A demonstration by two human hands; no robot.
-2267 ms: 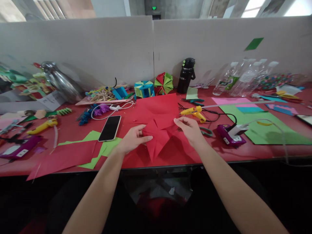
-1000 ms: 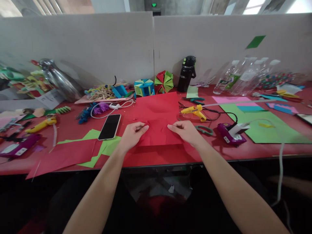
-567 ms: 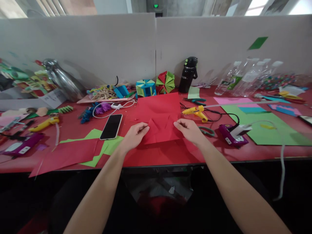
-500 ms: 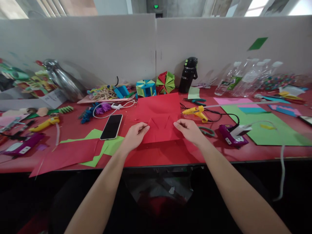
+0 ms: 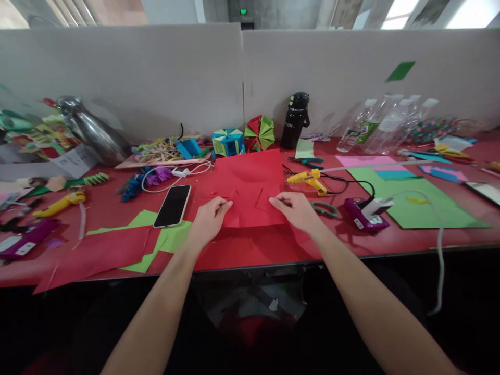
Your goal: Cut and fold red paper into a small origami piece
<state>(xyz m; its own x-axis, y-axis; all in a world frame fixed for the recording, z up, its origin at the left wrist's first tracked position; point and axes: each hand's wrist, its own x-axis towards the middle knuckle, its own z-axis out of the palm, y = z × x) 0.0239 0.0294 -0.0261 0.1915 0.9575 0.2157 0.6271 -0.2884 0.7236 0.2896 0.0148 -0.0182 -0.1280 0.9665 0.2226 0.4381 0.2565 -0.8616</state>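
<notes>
A folded piece of red paper spans the gap between my two hands, over a larger red sheet; red on red hides most of its outline. Small creased points rise near each end of it. At its left end, my left hand is closed, thumb and forefinger pinched together. My right hand pinches the right end in the same way. More red paper lies below them by the table's front edge.
To the left lie a phone, green sheets and a red sheet. On the right are a yellow glue gun, scissors and a purple power strip. A black bottle stands behind.
The whole view has shifted slightly, so things appear a little further left. Both hands keep their pinch on the folded red paper, with little other visible movement.
</notes>
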